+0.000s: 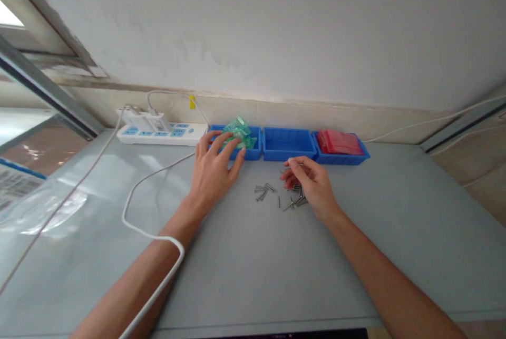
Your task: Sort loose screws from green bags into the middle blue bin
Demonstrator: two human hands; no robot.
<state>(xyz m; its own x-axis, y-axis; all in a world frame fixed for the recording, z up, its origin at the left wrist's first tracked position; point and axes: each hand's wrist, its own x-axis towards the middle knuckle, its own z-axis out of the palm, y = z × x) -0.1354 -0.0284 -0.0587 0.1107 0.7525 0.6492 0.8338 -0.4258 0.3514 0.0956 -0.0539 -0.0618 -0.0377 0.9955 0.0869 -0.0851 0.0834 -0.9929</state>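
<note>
Your left hand [213, 167] spread its fingers over glossy green plastic bags [239, 128]; your right hand [313, 182] curled near slender grey metal fasteners [292, 204], any grip indiscernible.

A person's slender, bare left hand [211, 167] and slender, bare right hand [316, 187], both with long, narrow fingers. Each joins a slim, bare wrist. The bare left forearm [140, 270] and bare right forearm [375, 265] are smooth in outline, widening gradually towards the elbow, uncovered right up to the edge of view. Fingernails are too small to make out clearly.
</note>
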